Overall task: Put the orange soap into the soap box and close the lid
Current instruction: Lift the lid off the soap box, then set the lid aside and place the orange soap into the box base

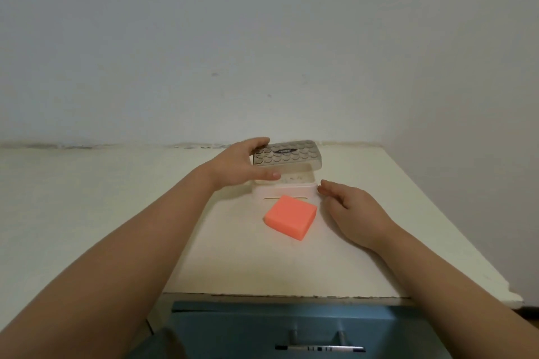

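An orange soap (290, 217) lies on the white tabletop, just in front of the pale pink soap box (284, 191). The box's translucent grey lid (287, 156) is tilted up, hinged at the back, and the box is empty inside. My left hand (243, 165) grips the lid's left edge, thumb below and fingers on top. My right hand (354, 211) rests on the table with its fingertips against the box's right front corner, holding nothing.
The white table (350, 265) ends at a wall behind and at an edge on the right. Below the front edge is a blue drawer (262, 326) with a metal handle (319, 347).
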Demonstrator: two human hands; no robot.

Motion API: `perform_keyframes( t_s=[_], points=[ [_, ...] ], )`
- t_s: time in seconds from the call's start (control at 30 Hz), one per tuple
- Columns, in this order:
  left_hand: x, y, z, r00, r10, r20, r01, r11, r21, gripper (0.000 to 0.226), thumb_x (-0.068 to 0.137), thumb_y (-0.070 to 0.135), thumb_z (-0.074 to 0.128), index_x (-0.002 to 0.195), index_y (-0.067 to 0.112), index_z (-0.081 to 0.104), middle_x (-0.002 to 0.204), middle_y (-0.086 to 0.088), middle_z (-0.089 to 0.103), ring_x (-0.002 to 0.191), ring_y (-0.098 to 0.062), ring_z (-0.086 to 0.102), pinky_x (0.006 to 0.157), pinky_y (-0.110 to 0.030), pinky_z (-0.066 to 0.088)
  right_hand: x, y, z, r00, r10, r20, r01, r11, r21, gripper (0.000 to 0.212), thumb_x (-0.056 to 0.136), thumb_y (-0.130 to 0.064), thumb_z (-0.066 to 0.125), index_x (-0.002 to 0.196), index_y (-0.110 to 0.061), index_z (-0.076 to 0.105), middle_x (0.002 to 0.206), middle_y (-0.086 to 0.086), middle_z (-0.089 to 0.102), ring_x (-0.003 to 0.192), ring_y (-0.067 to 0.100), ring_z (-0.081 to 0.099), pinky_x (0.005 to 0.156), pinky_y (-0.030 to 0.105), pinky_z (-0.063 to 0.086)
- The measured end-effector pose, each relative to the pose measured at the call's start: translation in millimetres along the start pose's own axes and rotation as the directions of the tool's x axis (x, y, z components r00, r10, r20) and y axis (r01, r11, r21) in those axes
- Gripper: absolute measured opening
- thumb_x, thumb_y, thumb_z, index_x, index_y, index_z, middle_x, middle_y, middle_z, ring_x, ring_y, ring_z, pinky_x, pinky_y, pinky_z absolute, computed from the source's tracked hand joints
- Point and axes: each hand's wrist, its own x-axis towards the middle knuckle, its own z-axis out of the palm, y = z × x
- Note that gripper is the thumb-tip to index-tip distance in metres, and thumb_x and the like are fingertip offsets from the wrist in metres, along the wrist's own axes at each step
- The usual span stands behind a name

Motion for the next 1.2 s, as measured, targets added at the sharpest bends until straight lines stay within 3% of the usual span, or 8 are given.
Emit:
perform_keyframes(
  t_s=[0.3, 0.4, 0.47, 0.67, 0.83, 0.97, 1.1, 1.2],
  points=[
    [-26.7, -10.5, -45.9, 0.929, -0.024, -0.371, 0.049, 0.997, 0.059, 0.093, 0.064, 0.038, 0.089, 0.142, 0.014, 0.044, 0.132, 0.007, 0.052, 0.115, -0.008, 0.051, 0.090, -0.017, 0.036, -1.6, -0.5, -0.2, 1.000, 0.007, -0.002, -0.007, 1.000, 0.015, 0.036, 0.100, -0.016, 0.045, 0.131, -0.015, 0.061, 0.126, 0.001, 0.071, 0.121, 0.023, 0.059, 0.098, 0.030, 0.041],
    [-51.7, -33.4, -55.6, 0.891, -0.062, -0.450, 0.117, 0.989, 0.095, 0.046, 0.063, 0.035, 0.090, 0.099, 0.034, 0.061, 0.097, 0.020, 0.060, 0.084, -0.004, 0.058, 0.066, -0.002, 0.039, -0.6, -0.1, 0.2, 1.000, -0.002, 0.010, 0.002, 1.000, -0.001, 0.040, 0.100, -0.016, 0.045, 0.138, -0.016, 0.057, 0.136, -0.003, 0.065, 0.129, 0.020, 0.055, 0.099, 0.023, 0.035],
    [-67.0, -48.6, -58.0, 0.875, -0.086, -0.476, 0.162, 0.980, 0.120, 0.041, 0.063, 0.034, 0.089, 0.084, 0.034, 0.054, 0.087, 0.024, 0.059, 0.077, 0.001, 0.060, 0.057, -0.004, 0.040, 0.4, -0.3, 0.0, 1.000, 0.001, 0.017, -0.001, 1.000, -0.002, 0.043, 0.100, -0.016, 0.045, 0.141, -0.017, 0.054, 0.139, -0.005, 0.062, 0.132, 0.018, 0.052, 0.100, 0.021, 0.032],
    [-95.8, -74.9, -56.9, 0.829, -0.239, -0.505, 0.357, 0.922, 0.149, 0.066, 0.064, 0.042, 0.087, 0.114, 0.007, 0.060, 0.087, 0.013, 0.058, 0.081, -0.016, 0.058, 0.062, -0.023, 0.041, 0.1, 0.3, 0.6, 1.000, 0.013, 0.026, -0.013, 1.000, 0.013, 0.044, 0.100, -0.016, 0.046, 0.143, -0.018, 0.052, 0.141, -0.004, 0.061, 0.134, 0.017, 0.051, 0.102, 0.020, 0.030],
    [-97.3, -76.3, -53.3, 0.836, -0.268, -0.478, 0.382, 0.911, 0.158, 0.053, 0.067, 0.045, 0.084, 0.103, 0.014, 0.060, 0.108, -0.005, 0.068, 0.091, -0.022, 0.064, 0.077, -0.033, 0.050, 0.3, 1.3, 0.5, 0.999, 0.024, 0.042, -0.024, 1.000, 0.005, 0.046, 0.100, -0.018, 0.045, 0.145, -0.019, 0.049, 0.142, -0.006, 0.059, 0.135, 0.014, 0.050, 0.103, 0.019, 0.029],
    [-100.0, -74.7, -47.4, 0.832, -0.290, -0.472, 0.450, 0.851, 0.271, 0.094, 0.072, 0.053, 0.077, 0.144, 0.006, 0.037, 0.154, -0.014, 0.035, 0.141, -0.024, 0.033, 0.111, -0.041, 0.032, -0.3, 1.8, 1.8, 0.999, 0.032, 0.032, -0.033, 0.999, 0.036, 0.045, 0.098, -0.018, 0.049, 0.142, -0.020, 0.053, 0.139, -0.007, 0.062, 0.130, 0.013, 0.054, 0.102, 0.021, 0.033],
    [-105.3, -51.7, -30.8, 0.842, 0.056, -0.537, 0.243, 0.849, 0.469, 0.065, 0.081, 0.035, 0.072, 0.137, 0.009, 0.051, 0.149, -0.012, 0.043, 0.137, -0.028, 0.040, 0.111, -0.041, 0.033, -1.3, 2.4, 1.6, 0.998, 0.052, -0.026, -0.049, 0.995, 0.089, 0.034, 0.096, -0.020, 0.053, 0.129, -0.021, 0.063, 0.123, -0.007, 0.068, 0.109, 0.012, 0.062, 0.095, 0.024, 0.041],
    [-109.8, -32.1, -2.4, 0.914, 0.237, -0.329, -0.009, 0.822, 0.569, 0.037, 0.087, 0.024, 0.066, 0.123, 0.014, 0.065, 0.133, -0.005, 0.060, 0.123, -0.025, 0.055, 0.102, -0.038, 0.043, -3.8, 1.3, -0.7, 0.995, 0.045, -0.085, -0.034, 0.990, 0.135, 0.018, 0.094, -0.022, 0.057, 0.108, -0.029, 0.066, 0.102, -0.015, 0.069, 0.087, 0.002, 0.063, 0.080, 0.020, 0.044]
  ],
)
